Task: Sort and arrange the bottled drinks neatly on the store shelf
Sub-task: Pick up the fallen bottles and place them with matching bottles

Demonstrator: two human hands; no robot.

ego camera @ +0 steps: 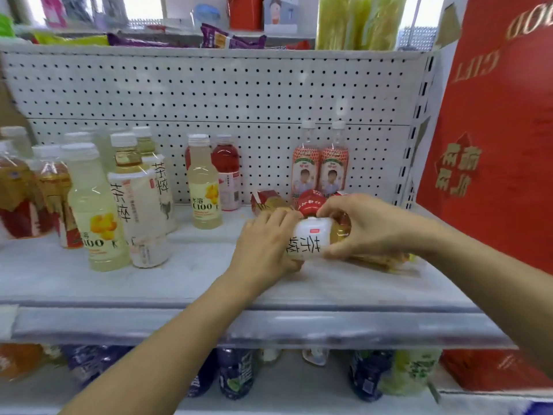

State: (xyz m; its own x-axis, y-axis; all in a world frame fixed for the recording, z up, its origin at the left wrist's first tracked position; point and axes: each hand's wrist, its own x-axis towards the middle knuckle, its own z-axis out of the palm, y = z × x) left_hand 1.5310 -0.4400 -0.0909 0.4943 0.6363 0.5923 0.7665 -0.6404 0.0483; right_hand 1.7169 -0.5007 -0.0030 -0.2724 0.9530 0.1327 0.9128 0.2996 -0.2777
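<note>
A white-labelled tea bottle lies on its side on the white shelf, right of centre. My left hand grips its left end and my right hand clasps its amber right part from above. Other fallen bottles with red and yellow labels lie behind and under my hands, partly hidden. Two upright tea bottles of the same kind stand at the left among pale yellow C100 bottles. One more C100 bottle and a red drink stand at the middle back.
Two tall bottles with red-patterned labels stand against the pegboard behind my hands. A big red gift box fills the right side. Orange-red tea bottles crowd the far left. Dark and green bottles sit on the shelf below.
</note>
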